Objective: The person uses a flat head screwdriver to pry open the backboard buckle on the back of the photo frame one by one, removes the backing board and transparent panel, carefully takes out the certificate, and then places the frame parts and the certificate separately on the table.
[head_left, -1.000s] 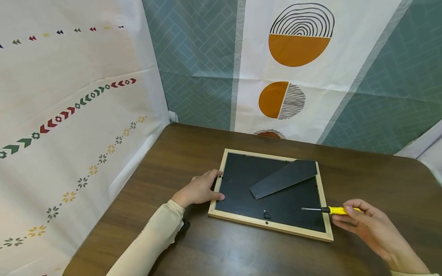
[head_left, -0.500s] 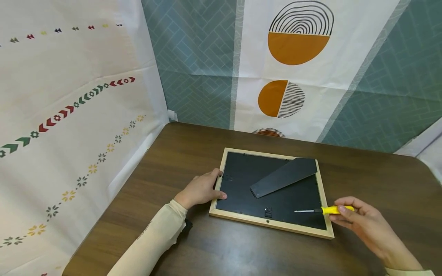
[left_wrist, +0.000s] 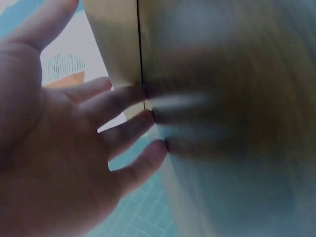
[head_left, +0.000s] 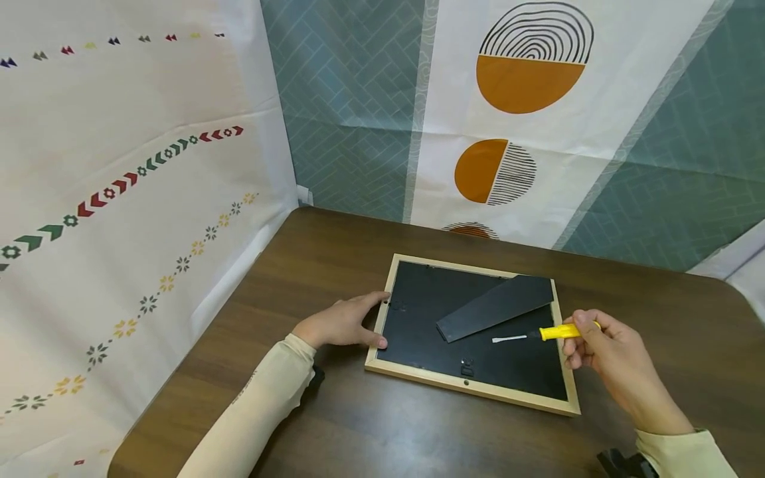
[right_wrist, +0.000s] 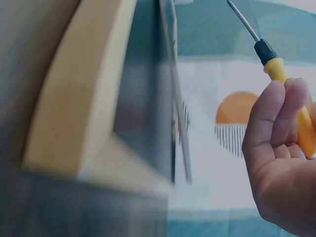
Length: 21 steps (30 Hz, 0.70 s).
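Note:
A picture frame (head_left: 418, 378) with a pale wooden border lies face down on the brown table, its black backing board (head_left: 412, 318) up. The dark stand leg (head_left: 496, 309) lies slanted across the board. At the left side of the frame is my left hand (head_left: 340, 324), thumb over the border and fingers spread along the outer edge. In the left wrist view, its fingertips (left_wrist: 158, 148) touch the tabletop beside the wooden side. My right hand (head_left: 615, 362) holds a screwdriver (head_left: 556, 332) by its yellow handle over the right border, the flat metal blade pointing left, raised above the board.
The brown wooden table (head_left: 335, 425) extends around the frame. A small metal hanger (head_left: 467, 367) sits near the board's front edge. Patterned cloth (head_left: 352, 119) hangs behind the table, and a white printed cloth (head_left: 137, 219) stands along the left.
My right hand has shifted left and away from me, bringing the screwdriver higher over the board with its blade further left. My left hand stays at the frame's left side.

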{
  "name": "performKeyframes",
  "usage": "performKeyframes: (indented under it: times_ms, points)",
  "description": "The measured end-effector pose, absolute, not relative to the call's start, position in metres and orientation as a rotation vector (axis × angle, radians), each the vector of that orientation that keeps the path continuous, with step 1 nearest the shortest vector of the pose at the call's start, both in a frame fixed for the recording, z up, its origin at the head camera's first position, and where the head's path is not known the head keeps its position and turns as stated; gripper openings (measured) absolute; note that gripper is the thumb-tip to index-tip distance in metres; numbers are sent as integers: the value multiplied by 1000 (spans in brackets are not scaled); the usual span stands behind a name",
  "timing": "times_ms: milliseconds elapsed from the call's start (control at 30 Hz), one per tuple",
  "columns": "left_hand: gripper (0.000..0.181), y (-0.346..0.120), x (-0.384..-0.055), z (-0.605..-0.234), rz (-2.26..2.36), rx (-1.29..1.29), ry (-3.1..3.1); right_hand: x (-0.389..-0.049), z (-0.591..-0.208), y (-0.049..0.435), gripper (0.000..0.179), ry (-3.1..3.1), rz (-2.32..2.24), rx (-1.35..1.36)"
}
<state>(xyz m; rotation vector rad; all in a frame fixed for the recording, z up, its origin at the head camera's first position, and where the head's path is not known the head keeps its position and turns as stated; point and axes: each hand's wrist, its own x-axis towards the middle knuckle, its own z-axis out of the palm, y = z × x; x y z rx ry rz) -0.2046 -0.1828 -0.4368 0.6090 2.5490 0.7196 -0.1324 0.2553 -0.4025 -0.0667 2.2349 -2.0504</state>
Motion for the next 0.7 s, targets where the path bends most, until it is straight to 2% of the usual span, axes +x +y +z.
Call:
performKeyframes:
  times_ms: [267,367,533,700]
  points:
    - [107,-187,-205,-434,704,613,2476,-151,-386,205,21,2068,-2071,-256]
    - [108,-186,-205,-434,699,593,2477,-158,-381,183,21,2057,-2010,-236]
    - [108,-187,-205,-435,692,571,2481,-175,-383,153,31,2042,-1899,-199]
    - [108,-190,-205,-437,697,559,2475,-190,-396,129,28,2100,-1794,-220]
